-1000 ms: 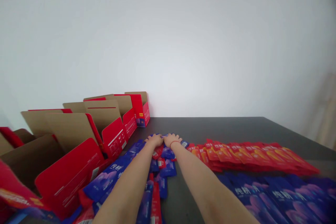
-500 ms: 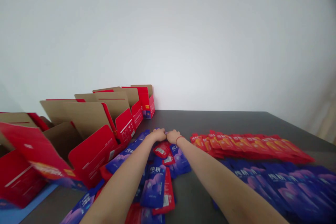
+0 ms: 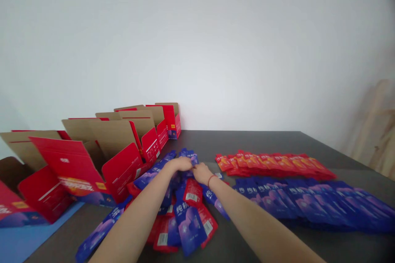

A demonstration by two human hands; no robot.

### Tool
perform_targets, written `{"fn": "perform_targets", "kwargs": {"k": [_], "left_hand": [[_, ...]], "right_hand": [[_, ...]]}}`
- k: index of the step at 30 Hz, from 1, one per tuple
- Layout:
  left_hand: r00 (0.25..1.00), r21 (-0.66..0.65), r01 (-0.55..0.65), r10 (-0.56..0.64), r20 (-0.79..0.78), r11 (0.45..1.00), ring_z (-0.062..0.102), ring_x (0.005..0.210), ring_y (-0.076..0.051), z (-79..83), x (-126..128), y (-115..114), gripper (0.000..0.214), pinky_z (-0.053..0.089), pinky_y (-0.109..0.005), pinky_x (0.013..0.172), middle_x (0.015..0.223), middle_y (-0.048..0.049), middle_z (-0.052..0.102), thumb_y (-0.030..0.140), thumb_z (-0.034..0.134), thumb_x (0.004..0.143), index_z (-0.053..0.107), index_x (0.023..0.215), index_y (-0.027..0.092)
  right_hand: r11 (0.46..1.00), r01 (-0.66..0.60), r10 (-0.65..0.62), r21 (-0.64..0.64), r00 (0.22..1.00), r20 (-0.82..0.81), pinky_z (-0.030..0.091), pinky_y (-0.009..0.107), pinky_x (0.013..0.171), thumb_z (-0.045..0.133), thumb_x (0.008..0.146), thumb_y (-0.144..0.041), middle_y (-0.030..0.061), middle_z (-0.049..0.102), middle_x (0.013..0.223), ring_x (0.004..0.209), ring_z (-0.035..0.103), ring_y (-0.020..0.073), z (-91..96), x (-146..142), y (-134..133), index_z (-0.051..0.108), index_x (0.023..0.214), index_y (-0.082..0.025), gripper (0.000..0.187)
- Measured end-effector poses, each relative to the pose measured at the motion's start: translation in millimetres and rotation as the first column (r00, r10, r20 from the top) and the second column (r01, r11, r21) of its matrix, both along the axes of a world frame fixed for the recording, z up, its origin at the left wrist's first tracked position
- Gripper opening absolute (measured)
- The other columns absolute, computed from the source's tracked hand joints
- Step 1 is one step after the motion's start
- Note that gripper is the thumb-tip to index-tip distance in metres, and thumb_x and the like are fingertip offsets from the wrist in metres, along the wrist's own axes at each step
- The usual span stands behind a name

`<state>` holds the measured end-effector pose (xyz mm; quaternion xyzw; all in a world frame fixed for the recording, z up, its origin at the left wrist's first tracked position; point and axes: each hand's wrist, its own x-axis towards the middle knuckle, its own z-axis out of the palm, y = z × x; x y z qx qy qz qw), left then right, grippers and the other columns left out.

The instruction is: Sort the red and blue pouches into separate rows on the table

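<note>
Both hands meet over a loose pile of flat pouches, blue ones (image 3: 189, 228) mixed with red ones (image 3: 193, 192), in the middle of the table. My left hand (image 3: 184, 164) has its fingers curled down at the far part of the pile. Touching or nearly touching it, my right hand (image 3: 202, 173), with a thin red band at the wrist, is closed too. What the fingers pinch is hidden behind the hands; pouches lie directly under and around them. Some red pouches show a white barcode label.
Open red cartons (image 3: 121, 168) with brown insides stand in a row on the left, by a blue sheet (image 3: 58, 230). To the right lie an overlapping row of red-orange pouches (image 3: 274, 164) and a row of blue pouches (image 3: 308, 199) on the dark table (image 3: 247, 139).
My hands have stayed together over the pile, while pouches beneath them have shifted and spread towards me. The view has turned slightly left.
</note>
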<state>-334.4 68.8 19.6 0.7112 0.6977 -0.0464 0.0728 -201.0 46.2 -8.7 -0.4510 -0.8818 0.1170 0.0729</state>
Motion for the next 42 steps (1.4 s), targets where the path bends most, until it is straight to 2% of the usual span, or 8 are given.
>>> {"fn": "perform_targets", "kwargs": {"k": [4, 12, 20, 25, 30, 33, 37, 42], "left_hand": [[0.993, 0.022, -0.114, 0.113, 0.017, 0.993, 0.058, 0.102, -0.021, 3.5, -3, 23, 0.031, 0.051, -0.041, 0.086, 0.121, -0.0083, 0.056, 0.036, 0.053, 0.092, 0.056, 0.118, 0.019], [0.917, 0.009, -0.398, 0.398, 0.039, 0.917, 0.039, 0.126, -0.048, -21.9, 11, 59, 0.089, 0.039, -0.056, 0.093, 0.142, -0.0256, 0.037, 0.065, 0.061, 0.066, 0.039, 0.139, 0.019], [0.935, 0.108, -0.328, 0.306, 0.181, 0.938, 0.047, 0.123, -0.036, -35.1, 27, 65, 0.092, 0.043, -0.039, 0.093, 0.14, -0.0196, 0.036, 0.023, 0.069, 0.063, 0.026, 0.145, 0.021], [0.931, 0.316, -0.254, 0.143, 0.335, 0.914, 0.057, 0.111, -0.025, -7.0, 32, 50, 0.07, 0.042, -0.033, 0.096, 0.133, -0.0144, 0.036, 0.015, 0.051, 0.082, 0.025, 0.146, 0.024], [0.907, 0.474, -0.201, -0.021, 0.422, 0.857, 0.056, 0.111, -0.022, 45.3, 36, 23, 0.066, 0.04, -0.032, 0.099, 0.129, -0.0119, 0.038, 0.007, 0.046, 0.083, 0.03, 0.145, 0.023], [0.887, 0.501, -0.154, -0.104, 0.45, 0.852, 0.053, 0.115, -0.02, 58.1, 42, -13, 0.069, 0.037, -0.03, 0.103, 0.123, -0.0101, 0.045, 0.004, 0.051, 0.078, 0.036, 0.143, 0.02], [0.788, 0.435, -0.015, -0.257, 0.56, 0.9, 0.048, 0.121, -0.02, 38.3, 53, -79, 0.07, 0.03, -0.034, 0.109, 0.124, -0.0098, 0.049, 0.002, 0.051, 0.071, 0.044, 0.138, 0.019], [0.791, 0.308, 0.003, -0.191, 0.581, 0.951, 0.046, 0.123, -0.02, -0.7, 72, -139, 0.073, 0.029, -0.037, 0.11, 0.127, -0.0094, 0.048, 0.002, 0.046, 0.071, 0.039, 0.141, 0.022]], "right_hand": [[0.999, -0.021, 0.023, 0.038, 0.999, -0.044, 0.051, 0.044, 0.085, 0.057, 0.092, -0.033, 0.0084, 0.058, 0.12, 0.101, 0.06, 0.0223, 3.6, 6, -8, 0.056, 0.118, -0.017, 0.03], [0.991, 0.131, -0.131, -0.008, 0.989, -0.075, 0.045, 0.047, 0.088, 0.051, 0.091, -0.042, 0.0171, 0.06, 0.12, 0.113, 0.054, 0.0315, -7.4, 30, 7, 0.062, 0.114, -0.013, 0.038], [0.985, 0.156, -0.166, -0.074, 0.973, -0.161, 0.042, 0.046, 0.091, 0.044, 0.09, -0.039, 0.0182, 0.06, 0.122, 0.116, 0.051, 0.0339, -16.1, 8, -20, 0.061, 0.117, -0.012, 0.041], [0.992, 0.101, -0.115, -0.073, 0.967, -0.228, 0.042, 0.042, 0.092, 0.046, 0.09, -0.033, 0.0214, 0.06, 0.118, 0.113, 0.054, 0.0316, -9.4, 11, -27, 0.061, 0.114, -0.006, 0.039], [0.999, -0.006, -0.008, -0.041, 0.946, -0.324, 0.04, 0.038, 0.097, 0.046, 0.09, -0.023, 0.0214, 0.062, 0.115, 0.111, 0.056, 0.0287, 0.2, 24, -33, 0.064, 0.108, -0.004, 0.032], [0.999, -0.039, 0.029, -0.017, 0.918, -0.395, 0.037, 0.038, 0.101, 0.046, 0.088, -0.016, 0.0185, 0.06, 0.121, 0.119, 0.052, 0.0269, 6.2, 40, -41, 0.064, 0.109, -0.008, 0.029], [0.997, -0.075, 0.06, -0.015, 0.89, -0.452, 0.042, 0.033, 0.096, 0.043, 0.085, -0.008, 0.0122, 0.066, 0.112, 0.108, 0.059, 0.0217, 7.9, 80, -60, 0.067, 0.099, -0.014, 0.028], [0.999, -0.04, 0.026, -0.022, 0.899, -0.437, 0.047, 0.037, 0.09, 0.05, 0.083, -0.012, 0.0131, 0.069, 0.102, 0.097, 0.063, 0.0249, -5.8, 120, -104, 0.066, 0.103, -0.011, 0.026]]}}
